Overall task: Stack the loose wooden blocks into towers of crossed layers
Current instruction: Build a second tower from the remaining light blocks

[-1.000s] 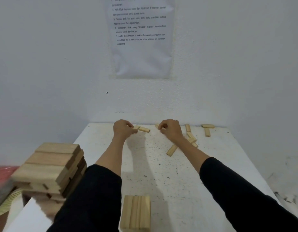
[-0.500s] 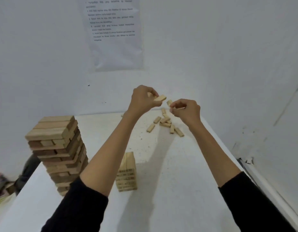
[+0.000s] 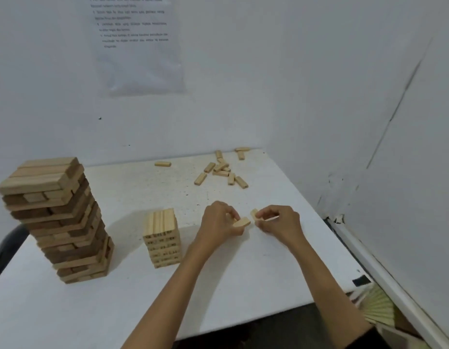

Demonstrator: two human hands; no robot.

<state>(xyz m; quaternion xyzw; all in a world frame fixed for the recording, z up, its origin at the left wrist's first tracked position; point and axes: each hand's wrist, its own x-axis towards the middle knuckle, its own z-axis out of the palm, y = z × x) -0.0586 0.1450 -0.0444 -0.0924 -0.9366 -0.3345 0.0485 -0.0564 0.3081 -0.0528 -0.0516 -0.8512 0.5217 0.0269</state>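
White table, white walls; printed sheet upper left. Towers: 2. Tall tower at left edge, layers uneven; short tower at centre. Just right of it, left hand pinches one pale block, its end jutting right past the fingertips. Right hand alongside pinches a second block; the two blocks nearly meet. Upper centre: lone block, 1; loose pile, roughly a dozen, count uncertain.

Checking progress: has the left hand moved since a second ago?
Yes. The left hand, gripping a block, has come back from the far edge of the table and is now just right of the small tower.
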